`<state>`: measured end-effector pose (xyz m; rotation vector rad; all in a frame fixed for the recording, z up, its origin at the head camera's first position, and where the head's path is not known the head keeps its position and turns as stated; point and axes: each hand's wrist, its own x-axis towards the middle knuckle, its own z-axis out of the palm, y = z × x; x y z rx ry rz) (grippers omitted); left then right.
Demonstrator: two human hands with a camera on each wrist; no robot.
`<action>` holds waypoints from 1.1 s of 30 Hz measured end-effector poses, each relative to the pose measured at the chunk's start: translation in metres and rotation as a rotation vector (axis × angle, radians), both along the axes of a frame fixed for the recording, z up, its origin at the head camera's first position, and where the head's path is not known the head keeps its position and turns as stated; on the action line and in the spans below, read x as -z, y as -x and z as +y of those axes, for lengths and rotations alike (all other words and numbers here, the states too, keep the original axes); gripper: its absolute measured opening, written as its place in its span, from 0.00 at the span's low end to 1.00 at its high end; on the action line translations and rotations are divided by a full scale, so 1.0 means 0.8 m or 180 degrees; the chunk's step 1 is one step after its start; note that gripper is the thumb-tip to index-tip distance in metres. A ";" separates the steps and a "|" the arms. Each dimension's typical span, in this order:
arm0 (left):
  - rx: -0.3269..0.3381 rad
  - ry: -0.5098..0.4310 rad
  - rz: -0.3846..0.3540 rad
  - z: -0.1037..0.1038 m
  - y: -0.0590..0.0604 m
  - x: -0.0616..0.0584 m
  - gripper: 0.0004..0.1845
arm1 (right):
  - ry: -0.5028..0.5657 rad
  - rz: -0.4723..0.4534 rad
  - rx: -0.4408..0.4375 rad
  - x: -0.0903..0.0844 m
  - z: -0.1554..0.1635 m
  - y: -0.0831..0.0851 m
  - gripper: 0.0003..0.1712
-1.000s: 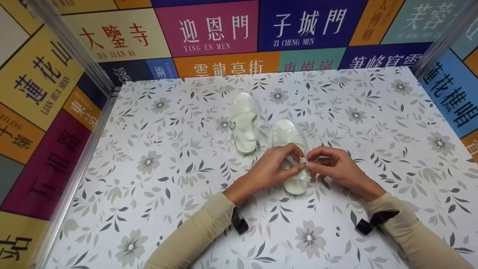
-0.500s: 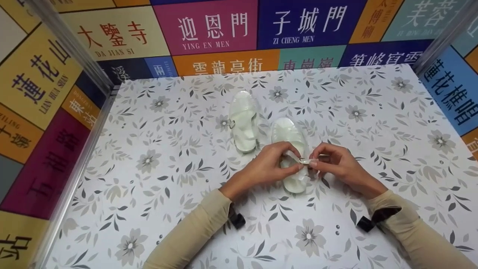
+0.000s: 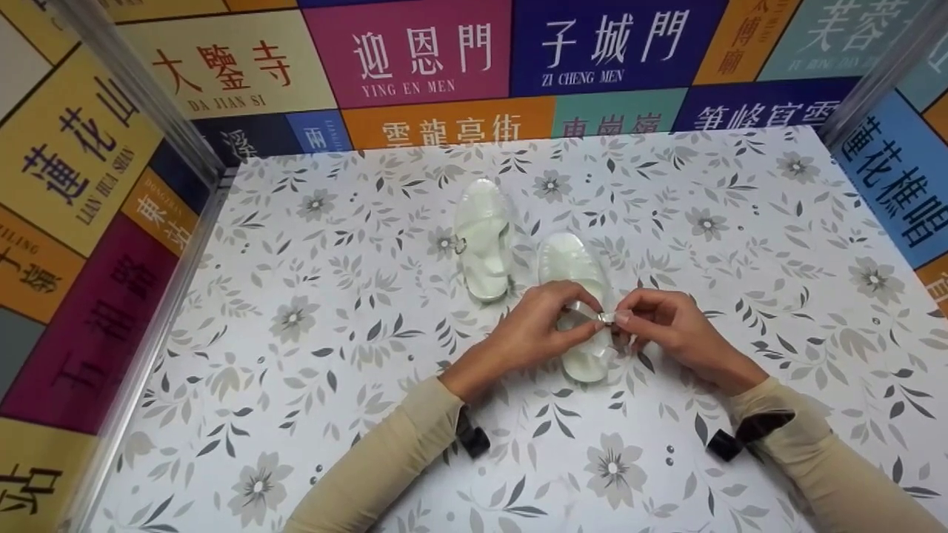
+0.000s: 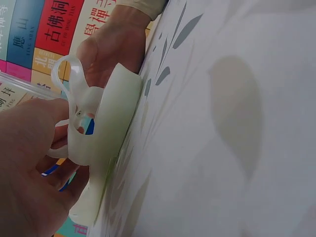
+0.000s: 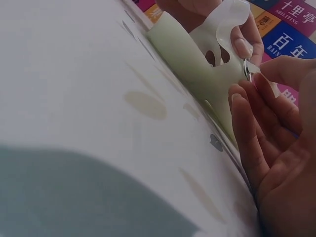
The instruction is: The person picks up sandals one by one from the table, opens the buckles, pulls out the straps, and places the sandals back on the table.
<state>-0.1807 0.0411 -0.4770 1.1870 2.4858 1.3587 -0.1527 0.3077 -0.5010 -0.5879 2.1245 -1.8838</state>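
A pale green-white sandal (image 3: 570, 255) lies on the table, toe pointing away, with both hands at its ankle strap. My left hand (image 3: 537, 326) pinches the strap beside a small metal buckle between thumb and fingers. My right hand (image 3: 670, 329) pinches the strap's free end. In the right wrist view the metal buckle (image 5: 247, 70) sits between the two hands, and the strap end (image 5: 266, 83) passes from it under my right thumb. The left wrist view shows the sandal's side (image 4: 116, 106) and a raised loop of strap (image 4: 61, 74). How far the strap is threaded is hidden by fingers.
A matching sandal (image 3: 485, 237) lies to the left and farther back, its buckle (image 3: 461, 246) hanging at the left side. The tabletop (image 3: 370, 311) has a floral print. Panels with printed characters (image 3: 422, 55) stand along the back and sides.
The strap end, bunched between the fingertips a second ago, was drawn out to the right. Since then the right hand has shifted slightly, and both hands keep their pinch. The sandals stay in place.
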 end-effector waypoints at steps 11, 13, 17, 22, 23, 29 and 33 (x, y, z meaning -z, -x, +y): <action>-0.0085 0.0103 0.0070 0.000 -0.002 -0.002 0.11 | -0.0127 -0.0030 0.0124 -0.001 0.000 -0.002 0.07; -0.0074 0.0111 0.0036 0.000 -0.002 -0.002 0.12 | -0.0160 0.0001 0.0157 -0.001 0.000 -0.002 0.07; -0.0054 0.0122 -0.0034 0.000 -0.003 -0.001 0.12 | -0.0207 0.0050 0.0198 0.001 -0.003 -0.003 0.07; -0.0052 0.0128 -0.0044 0.001 -0.003 -0.001 0.13 | -0.0090 0.0006 0.0109 -0.001 -0.004 -0.002 0.08; -0.0052 0.0128 -0.0043 0.001 -0.003 -0.001 0.12 | -0.0056 -0.0007 0.0072 -0.002 -0.004 -0.002 0.09; -0.0037 0.0098 -0.0037 0.001 -0.002 -0.001 0.12 | -0.0023 0.0027 0.0003 -0.002 -0.005 -0.001 0.09; -0.0028 0.0074 -0.0039 0.001 -0.002 0.000 0.12 | -0.0051 0.0009 0.0054 0.000 -0.006 -0.001 0.09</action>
